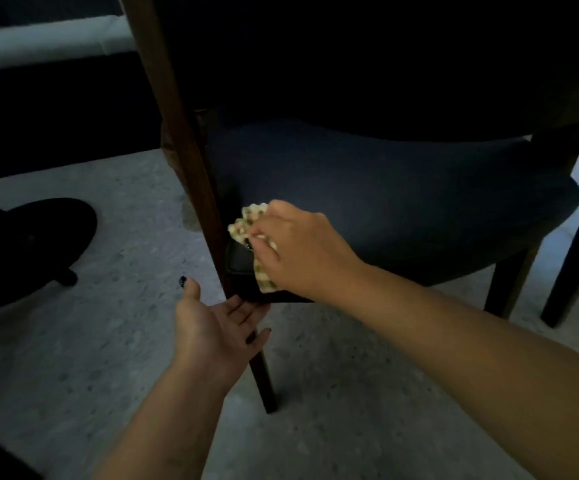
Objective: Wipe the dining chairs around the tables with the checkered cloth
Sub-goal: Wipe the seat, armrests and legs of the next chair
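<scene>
Head view: right hand grips checkered cloth at chair; left hand open-palmed.

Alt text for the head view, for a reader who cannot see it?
A right hand presses a checkered cloth to a dark blue chair seat beside its wooden leg. The open left hand reaches palm up below the seat.

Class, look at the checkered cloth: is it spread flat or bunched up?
Bunched up. The checkered cloth is crumpled in the right hand, with only ruffled edges showing around the fingers.
</scene>
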